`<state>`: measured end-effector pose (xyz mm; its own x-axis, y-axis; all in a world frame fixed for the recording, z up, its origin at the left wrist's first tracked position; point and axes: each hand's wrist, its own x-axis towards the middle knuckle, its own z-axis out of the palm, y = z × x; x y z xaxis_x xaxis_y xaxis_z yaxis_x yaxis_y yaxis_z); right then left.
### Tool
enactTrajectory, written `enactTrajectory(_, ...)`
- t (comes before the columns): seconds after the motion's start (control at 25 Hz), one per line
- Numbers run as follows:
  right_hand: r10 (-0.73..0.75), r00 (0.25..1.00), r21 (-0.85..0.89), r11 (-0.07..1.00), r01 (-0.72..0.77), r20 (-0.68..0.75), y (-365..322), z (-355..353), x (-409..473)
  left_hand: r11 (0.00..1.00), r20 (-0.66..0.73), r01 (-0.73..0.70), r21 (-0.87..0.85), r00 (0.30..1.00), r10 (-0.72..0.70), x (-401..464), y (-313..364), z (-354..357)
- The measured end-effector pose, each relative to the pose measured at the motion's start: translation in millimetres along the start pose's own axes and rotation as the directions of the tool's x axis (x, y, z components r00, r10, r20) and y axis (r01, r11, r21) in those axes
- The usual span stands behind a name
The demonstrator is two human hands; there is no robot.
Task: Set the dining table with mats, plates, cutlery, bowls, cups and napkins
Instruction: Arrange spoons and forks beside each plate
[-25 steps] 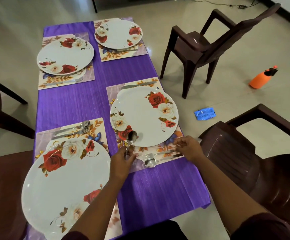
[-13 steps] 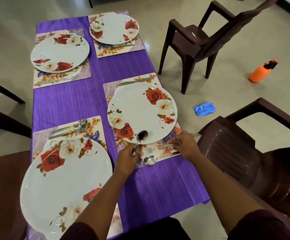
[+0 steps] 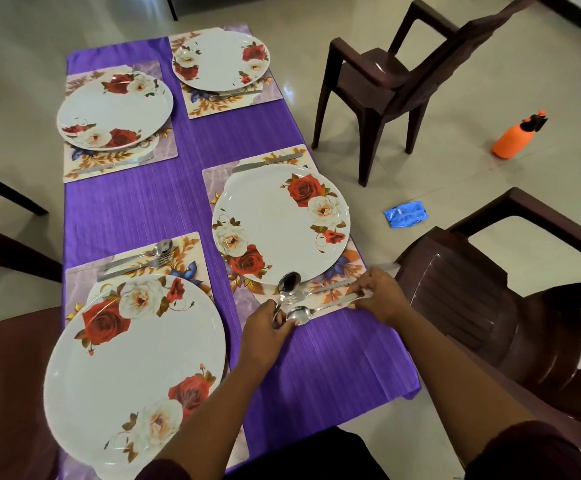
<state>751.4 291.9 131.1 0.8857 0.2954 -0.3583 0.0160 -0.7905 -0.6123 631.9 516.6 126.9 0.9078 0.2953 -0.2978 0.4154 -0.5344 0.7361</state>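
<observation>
Several floral mats, each bearing a white rose plate, lie on the purple tablecloth (image 3: pixel 143 209). At the near right mat (image 3: pixel 346 268), my left hand (image 3: pixel 266 329) grips the handle of a spoon (image 3: pixel 289 282) whose bowl overlaps the plate (image 3: pixel 275 220) rim. A fork (image 3: pixel 311 292) and a second spoon (image 3: pixel 302 313) lie on the mat's near edge. My right hand (image 3: pixel 379 294) pinches the handle ends of these two. A knife (image 3: pixel 268 162) lies on the far side of that plate. The near left plate (image 3: pixel 133 372) has cutlery (image 3: pixel 143 258) on the mat beyond it.
Two more plates (image 3: pixel 114 110) (image 3: pixel 221 60) sit on mats at the far end. Brown plastic chairs (image 3: pixel 510 306) (image 3: pixel 386 77) stand to the right, others at the left edge. An orange spray bottle (image 3: pixel 515 138) and a blue packet (image 3: pixel 405 213) lie on the floor.
My left hand has carried its spoon rightward, from the plate's left rim to beside the fork. My right hand has shifted the fork and second spoon slightly on the mat.
</observation>
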Motion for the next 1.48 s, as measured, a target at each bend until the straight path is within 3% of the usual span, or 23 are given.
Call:
enactTrajectory(0.24, -0.012, 1.000, 0.036, 0.999, 0.013, -0.015, -4, 8, -1, 0.998, -0.068, 0.055, -0.035, 0.996, -0.057, 4, 1, -4)
enactTrajectory(0.68, 0.036, 0.996, 0.062, 0.998, -0.032, -0.077, 1, 14, 0, 0.997, -0.041, 0.054, -0.046, 0.998, -0.056, 1, 0, 1)
enactTrajectory(0.84, 0.024, 0.987, 0.055, 0.998, -0.015, -0.159, 4, 18, -9, 0.997, -0.154, 0.019, -0.081, 0.988, -0.031, -8, -6, -3)
enactTrajectory(1.0, -0.137, 0.926, -0.141, 0.986, 0.092, -0.353, -5, 29, -27, 0.971, -0.249, 0.055, -0.231, 0.962, -0.114, -21, -12, -19)
enactTrajectory(1.12, -0.347, 0.832, -0.290, 0.928, 0.236, -0.432, -48, 42, -28, 0.942, -0.202, 0.045, -0.334, 0.972, -0.118, -29, -14, -39)
enactTrajectory(1.2, -0.408, 0.819, -0.144, 0.912, 0.384, -0.402, -101, 61, -26, 0.920, -0.152, 0.035, -0.391, 0.983, -0.102, -38, -19, -57)
enactTrajectory(1.24, -0.392, 0.852, 0.004, 0.908, 0.420, -0.347, -131, 74, -27, 0.904, -0.148, 0.025, -0.427, 0.984, -0.097, -44, -22, -66)
enactTrajectory(1.36, -0.333, 0.940, 0.332, 0.881, 0.338, -0.074, -216, 121, -43, 0.822, -0.186, 0.006, -0.569, 0.973, -0.136, -65, -34, -103)
enactTrajectory(1.48, -0.320, 0.947, 0.453, 0.845, 0.286, -0.001, -271, 164, -64, 0.721, -0.153, 0.041, -0.691, 0.968, -0.201, -95, -66, -154)
